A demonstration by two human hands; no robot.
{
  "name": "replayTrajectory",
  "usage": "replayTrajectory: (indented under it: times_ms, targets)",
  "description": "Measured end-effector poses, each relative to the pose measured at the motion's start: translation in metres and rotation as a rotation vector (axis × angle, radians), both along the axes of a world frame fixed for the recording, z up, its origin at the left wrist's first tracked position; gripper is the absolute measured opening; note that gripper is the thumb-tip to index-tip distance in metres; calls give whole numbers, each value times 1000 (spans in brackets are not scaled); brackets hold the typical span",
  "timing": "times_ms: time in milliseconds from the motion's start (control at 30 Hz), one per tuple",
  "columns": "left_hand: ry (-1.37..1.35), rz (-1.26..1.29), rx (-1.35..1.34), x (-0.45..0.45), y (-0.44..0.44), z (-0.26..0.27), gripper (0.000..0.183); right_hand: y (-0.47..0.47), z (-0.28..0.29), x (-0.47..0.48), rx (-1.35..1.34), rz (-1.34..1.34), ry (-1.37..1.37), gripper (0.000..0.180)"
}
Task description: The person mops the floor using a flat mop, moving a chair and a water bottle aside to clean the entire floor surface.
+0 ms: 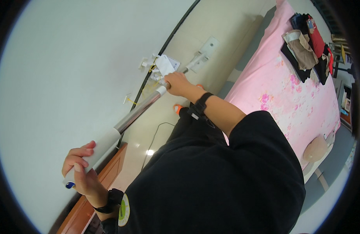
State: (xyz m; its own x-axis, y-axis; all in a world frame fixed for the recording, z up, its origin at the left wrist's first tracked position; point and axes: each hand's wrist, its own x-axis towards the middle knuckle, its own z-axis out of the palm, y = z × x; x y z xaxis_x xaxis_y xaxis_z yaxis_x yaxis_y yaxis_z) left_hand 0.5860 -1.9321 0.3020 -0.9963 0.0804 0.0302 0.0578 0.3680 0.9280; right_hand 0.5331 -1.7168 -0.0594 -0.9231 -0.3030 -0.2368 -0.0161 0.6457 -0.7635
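Observation:
A flat mop's white and metal pole (137,112) slants from the lower left up to the mop's flat pale head (208,48), which rests on the tiled floor. My left hand (82,166) wraps the white grip at the pole's upper end, where a blue tip shows. Farther down the shaft, just past a white collar, my right hand (177,83) is closed around it. Black straps with small devices sit on both wrists.
A white box (165,65) and yellow cables lie by the wall socket. A dark cable (153,140) crosses the floor. At right stands a bed with a pink floral sheet (273,90) and folded clothes (303,52). A brown wooden door or cabinet (118,163) is at lower left.

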Motion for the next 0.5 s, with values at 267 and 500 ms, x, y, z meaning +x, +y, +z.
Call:
replayTrajectory:
  times_ms: [267,500]
  targets:
    - [97,23,58,19,-17,11,22,4,25,-4,37,138,93,15]
    - [183,5,-26,17,-7,-13,29,-26,5,-75,18,146,171,19]
